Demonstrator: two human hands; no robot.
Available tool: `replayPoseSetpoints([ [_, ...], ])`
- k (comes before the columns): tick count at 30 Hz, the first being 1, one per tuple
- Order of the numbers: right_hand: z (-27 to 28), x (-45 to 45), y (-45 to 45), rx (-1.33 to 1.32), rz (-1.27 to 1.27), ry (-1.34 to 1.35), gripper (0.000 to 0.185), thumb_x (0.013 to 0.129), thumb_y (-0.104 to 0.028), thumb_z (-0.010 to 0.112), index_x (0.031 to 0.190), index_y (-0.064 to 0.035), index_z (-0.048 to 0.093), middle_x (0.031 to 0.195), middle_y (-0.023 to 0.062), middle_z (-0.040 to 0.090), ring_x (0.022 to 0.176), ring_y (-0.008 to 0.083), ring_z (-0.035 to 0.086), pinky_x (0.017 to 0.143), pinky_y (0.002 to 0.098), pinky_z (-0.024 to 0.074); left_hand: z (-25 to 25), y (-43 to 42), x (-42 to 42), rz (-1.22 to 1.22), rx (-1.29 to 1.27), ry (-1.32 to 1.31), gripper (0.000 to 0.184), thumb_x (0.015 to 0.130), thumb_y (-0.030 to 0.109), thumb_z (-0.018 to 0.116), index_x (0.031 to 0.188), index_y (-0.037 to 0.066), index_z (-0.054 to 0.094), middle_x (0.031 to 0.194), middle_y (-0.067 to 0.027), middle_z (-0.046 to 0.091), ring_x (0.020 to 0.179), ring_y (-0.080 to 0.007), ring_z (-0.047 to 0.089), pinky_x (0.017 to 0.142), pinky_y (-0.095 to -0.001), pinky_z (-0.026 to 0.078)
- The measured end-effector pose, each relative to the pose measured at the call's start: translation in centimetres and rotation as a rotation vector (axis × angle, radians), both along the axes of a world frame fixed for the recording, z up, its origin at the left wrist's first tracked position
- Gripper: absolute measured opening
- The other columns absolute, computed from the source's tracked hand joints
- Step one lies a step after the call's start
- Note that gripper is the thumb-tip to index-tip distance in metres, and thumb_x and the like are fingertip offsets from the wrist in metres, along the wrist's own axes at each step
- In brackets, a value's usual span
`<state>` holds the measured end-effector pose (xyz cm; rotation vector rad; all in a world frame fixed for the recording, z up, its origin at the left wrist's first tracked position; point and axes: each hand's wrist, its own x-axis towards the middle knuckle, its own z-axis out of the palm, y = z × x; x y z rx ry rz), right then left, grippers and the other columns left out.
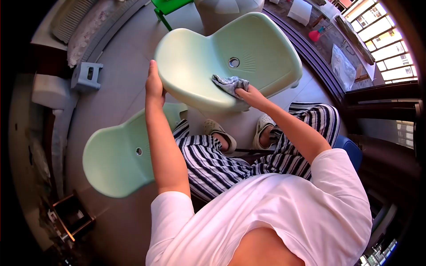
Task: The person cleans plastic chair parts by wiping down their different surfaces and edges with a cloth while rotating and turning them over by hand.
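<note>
A pale green moulded plastic chair seat [186, 57] is tilted up in front of my knees, with a round shiny fitting and fine radiating lines on its inner face. My left hand [154, 86] grips its left edge, thumb up along the rim and the other fingers hidden behind. Bunched in my right hand [250, 96] is a grey patterned cloth [230, 84], which lies against the seat's inner surface near its lower edge. A second, similar green seat [116, 162] rests by my left leg, partly covered by my left forearm.
A grey step stool [87, 76] stands on the tiled floor at left, and a dark open box [73, 217] at lower left. Beyond the held seat are a green stool [171, 8] and a pale rounded pouf [224, 11]. Dark sliding-door tracks [317, 62] run along the right.
</note>
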<state>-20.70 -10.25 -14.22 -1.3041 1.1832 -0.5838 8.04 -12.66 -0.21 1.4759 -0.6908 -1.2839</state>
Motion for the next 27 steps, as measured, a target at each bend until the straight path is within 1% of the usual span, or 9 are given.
replayPoseSetpoints([
  [3, 0.5, 5.0, -2.2, -0.382, -0.048, -0.292, 0.036, 0.09, -0.025, 0.056, 0.117, -0.0019, 0.056, 0.103, 0.0051, 0.061, 0.096, 0.0144, 0.053, 0.087, 0.0285, 0.0427, 1.1, 0.0, -1.1, -0.012, 0.033, -0.013, 0.062, 0.096, 0.052, 0.036, 0.136, 0.004, 0.04, 0.127, -0.0106, 0.052, 0.114, -0.0217, 0.051, 0.093, -0.0335, 0.043],
  [10, -4.6, 12.6, -16.0, -0.284, -0.293, -0.123, 0.065, 0.085, -0.039, 0.06, 0.135, -0.0023, 0.04, 0.13, 0.0203, 0.05, 0.121, 0.033, 0.047, 0.103, 0.0351, 0.0339, 0.9, -0.5, -1.5, -0.03, -0.003, -0.024, 0.063, 0.096, 0.053, 0.035, 0.137, 0.006, 0.039, 0.127, -0.0102, 0.052, 0.113, -0.0211, 0.051, 0.091, -0.034, 0.045],
  [12, -1.0, 14.4, -16.3, -0.199, -0.288, -0.269, 0.068, 0.085, -0.038, 0.062, 0.137, -0.0017, 0.037, 0.134, 0.0202, 0.047, 0.124, 0.031, 0.044, 0.104, 0.0332, 0.032, 0.7, -0.3, -1.4, -0.014, 0.001, 0.01, 0.06, 0.097, 0.051, 0.035, 0.136, 0.006, 0.04, 0.127, -0.0087, 0.052, 0.114, -0.0201, 0.051, 0.093, -0.0326, 0.043],
  [15, 6.0, 15.4, -12.1, -0.353, -0.089, -0.476, 0.074, 0.085, -0.037, 0.064, 0.141, -0.0009, 0.032, 0.139, 0.02, 0.041, 0.129, 0.028, 0.039, 0.106, 0.0305, 0.0291, -1.0, -0.9, -0.3, -0.049, -0.084, 0.111, 0.058, 0.098, 0.048, 0.035, 0.136, 0.005, 0.04, 0.128, -0.0075, 0.051, 0.115, -0.0191, 0.051, 0.096, -0.031, 0.042],
  [18, 11.2, 12.9, -5.1, -0.934, 0.364, -0.183, 0.048, 0.089, -0.021, 0.06, 0.135, -0.0161, 0.048, 0.149, 0.0088, 0.031, 0.139, 0.0285, 0.022, 0.113, 0.0414, 0.0183, -2.6, -0.6, -0.2, -0.075, -0.189, 0.033, 0.058, 0.096, 0.05, 0.038, 0.132, 0.005, 0.044, 0.124, -0.0093, 0.053, 0.107, -0.0199, 0.056, 0.088, -0.0316, 0.048],
  [19, 11.8, 11.7, -3.7, -0.839, 0.459, -0.255, 0.047, 0.087, -0.019, 0.061, 0.133, -0.0179, 0.051, 0.15, 0.009, 0.029, 0.14, 0.0287, 0.021, 0.113, 0.0413, 0.0186, -4.1, -0.3, 0.7, -0.128, -0.252, -0.054, 0.059, 0.095, 0.052, 0.04, 0.131, 0.006, 0.045, 0.12, -0.0097, 0.056, 0.101, -0.0203, 0.059, 0.082, -0.0312, 0.052],
  [20, 11.9, 10.1, -2.2, -0.852, 0.509, -0.238, 0.046, 0.086, -0.018, 0.062, 0.132, -0.0178, 0.053, 0.15, 0.0092, 0.029, 0.14, 0.0293, 0.021, 0.113, 0.041, 0.0183, -2.9, -1.6, 1.4, -0.252, 0.001, 0.627, 0.06, 0.095, 0.053, 0.04, 0.128, 0.003, 0.047, 0.117, -0.0116, 0.058, 0.096, -0.0211, 0.061, 0.08, -0.0307, 0.052],
  [21, 12.0, 8.3, -0.8, -0.865, 0.557, -0.22, 0.046, 0.085, -0.017, 0.063, 0.13, -0.0177, 0.054, 0.15, 0.0094, 0.029, 0.14, 0.03, 0.021, 0.114, 0.0408, 0.0181, 0.9, -0.8, -1.2, 0.057, 0.132, 0.341, 0.063, 0.095, 0.053, 0.04, 0.129, 0.0, 0.045, 0.119, -0.0121, 0.056, 0.1, -0.0217, 0.059, 0.085, -0.031, 0.05],
  [27, 7.3, -3.2, 3.6, -0.421, 0.584, 0.072, 0.035, 0.084, -0.008, 0.062, 0.119, -0.014, 0.061, 0.149, 0.0119, 0.031, 0.133, 0.0306, 0.037, 0.105, 0.0358, 0.035, -0.7, -0.5, 0.3, 0.029, -0.014, 0.042, 0.068, 0.094, 0.055, 0.039, 0.136, 0.003, 0.039, 0.127, -0.0127, 0.051, 0.114, -0.0227, 0.051, 0.094, -0.0347, 0.042],
])
